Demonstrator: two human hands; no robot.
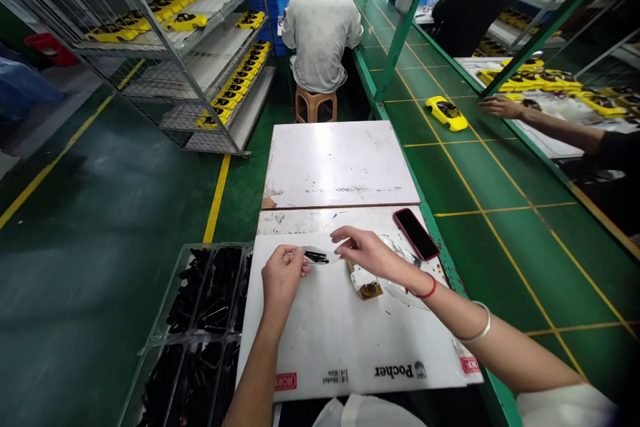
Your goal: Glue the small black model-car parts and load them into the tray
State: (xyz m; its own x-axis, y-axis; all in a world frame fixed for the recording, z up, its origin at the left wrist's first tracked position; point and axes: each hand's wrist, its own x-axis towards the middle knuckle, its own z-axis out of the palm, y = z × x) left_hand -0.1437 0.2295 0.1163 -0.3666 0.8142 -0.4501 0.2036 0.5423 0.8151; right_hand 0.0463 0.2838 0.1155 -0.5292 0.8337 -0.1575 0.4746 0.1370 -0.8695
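My left hand (283, 277) is closed, pinching the left end of a small clear plastic piece (324, 262), perhaps a bag, with thin black parts (316, 255) in or on it. At the other end of this plastic is my right hand (365, 252). Its fingers are stretched and apart, and I cannot tell whether they touch it. Below the right palm, a small brown block (370, 290) with white tissue (361, 277) lies on the printed white board (320, 333). Crumpled clear film (400, 293) is partly hidden under my right forearm.
A phone (417, 233) lies at the board's right edge. Clear trays (183, 340) of black parts stand at left. On the green conveyor (500, 180) sits a yellow car body (447, 113), with a co-worker's hand (500, 107) nearby. A seated person (323, 33) is ahead, beside a rack (185, 73).
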